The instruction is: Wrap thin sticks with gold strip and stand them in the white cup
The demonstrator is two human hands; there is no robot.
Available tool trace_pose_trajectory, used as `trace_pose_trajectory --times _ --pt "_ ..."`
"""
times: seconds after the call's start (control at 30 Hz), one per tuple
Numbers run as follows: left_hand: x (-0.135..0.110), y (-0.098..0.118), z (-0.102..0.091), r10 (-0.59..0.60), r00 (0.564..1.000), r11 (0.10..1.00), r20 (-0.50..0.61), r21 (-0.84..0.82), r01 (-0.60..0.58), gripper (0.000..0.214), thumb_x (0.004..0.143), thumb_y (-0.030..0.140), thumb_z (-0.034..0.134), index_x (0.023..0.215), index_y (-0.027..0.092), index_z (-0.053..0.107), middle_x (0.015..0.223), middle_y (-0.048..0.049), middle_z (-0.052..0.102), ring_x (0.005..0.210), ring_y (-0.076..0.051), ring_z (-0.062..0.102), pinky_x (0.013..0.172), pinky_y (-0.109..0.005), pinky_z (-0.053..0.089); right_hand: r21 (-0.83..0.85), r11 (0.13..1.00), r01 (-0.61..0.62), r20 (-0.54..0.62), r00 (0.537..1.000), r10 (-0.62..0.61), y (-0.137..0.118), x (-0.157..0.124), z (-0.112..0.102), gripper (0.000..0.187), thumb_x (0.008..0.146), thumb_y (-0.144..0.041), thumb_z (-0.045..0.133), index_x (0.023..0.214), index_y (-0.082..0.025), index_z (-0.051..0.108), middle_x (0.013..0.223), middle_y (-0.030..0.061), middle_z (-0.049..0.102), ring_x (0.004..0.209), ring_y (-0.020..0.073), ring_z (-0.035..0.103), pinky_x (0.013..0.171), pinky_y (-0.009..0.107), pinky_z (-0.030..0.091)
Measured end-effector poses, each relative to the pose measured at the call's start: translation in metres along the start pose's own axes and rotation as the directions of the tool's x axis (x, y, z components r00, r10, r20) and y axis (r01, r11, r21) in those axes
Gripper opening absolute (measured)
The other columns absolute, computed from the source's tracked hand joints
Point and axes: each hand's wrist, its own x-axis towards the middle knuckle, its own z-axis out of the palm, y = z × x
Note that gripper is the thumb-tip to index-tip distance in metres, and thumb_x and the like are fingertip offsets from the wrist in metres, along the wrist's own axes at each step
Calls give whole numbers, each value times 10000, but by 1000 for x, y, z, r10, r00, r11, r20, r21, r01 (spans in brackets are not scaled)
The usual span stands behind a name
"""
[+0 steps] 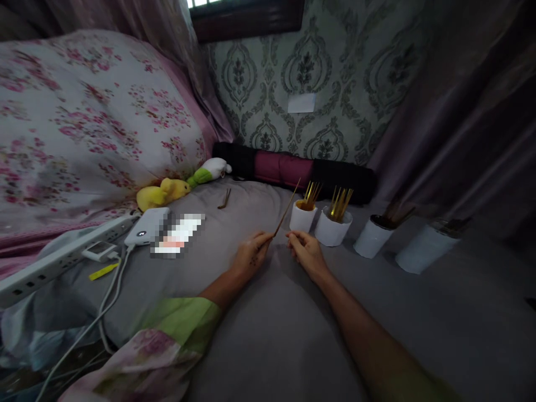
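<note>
Stick, thin, brown, wooden (287, 209): lower end pinched between thumb and fingertips of the left hand (251, 257), shaft slanting up and right, tip above the nearest cup.

Right hand (308, 252): just beside the left, fingers curled inward; whether it grips anything cannot be told.

Both hands rest low over the grey bed sheet (272, 335).

White paper cup with golden sticks (302, 218): upright, just beyond the right hand. Second white cup of golden sticks (333, 228) touches it. Third white cup, brown sticks (372, 237), and fourth white cup (422, 249) continue the row rightward.

Two loose brown sticks (225, 199): lying on the sheet, well apart from the hands.

Yellow plush toy (161, 194), white power strip (62, 254): far left.
</note>
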Motion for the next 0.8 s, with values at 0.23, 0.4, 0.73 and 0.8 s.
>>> trace_pose_trajectory --times 0.23,0.4,0.73,0.8 --pt "-4 -3 -1 33 998 996 63 84 -38 305 873 213 376 1085 200 594 913 -67 598 840 -135 551 744 -255 442 88 995 -56 18 998 54 -10 -3 2 276 722 -373 522 872 -155 601 610 -21 530 436 65 420 389 194 322" --pt "-4 1 -6 49 987 980 155 186 -77 323 875 201 350 1106 198 576 961 -78 586 887 -148 545 772 -264 439 150 984 -99 36 995 95 -15 -4 3 301 701 -359 540 909 -149 593 622 -23 534 430 61 413 364 189 297" --pt "-3 7 -11 43 950 930 311 336 -152 343 829 129 370 1109 189 561 948 -85 561 877 -178 509 772 -302 422 211 972 -101 36 995 96 -10 -3 4 349 704 -447 541 880 -147 564 629 -18 511 440 64 408 341 176 288" --pt "-3 8 -11 39 944 920 328 356 -162 341 831 133 371 1112 177 558 942 -90 557 869 -184 504 765 -309 421 207 972 -109 30 994 105 -10 -3 4 362 703 -459 544 879 -142 559 634 -11 514 448 66 413 338 173 286"
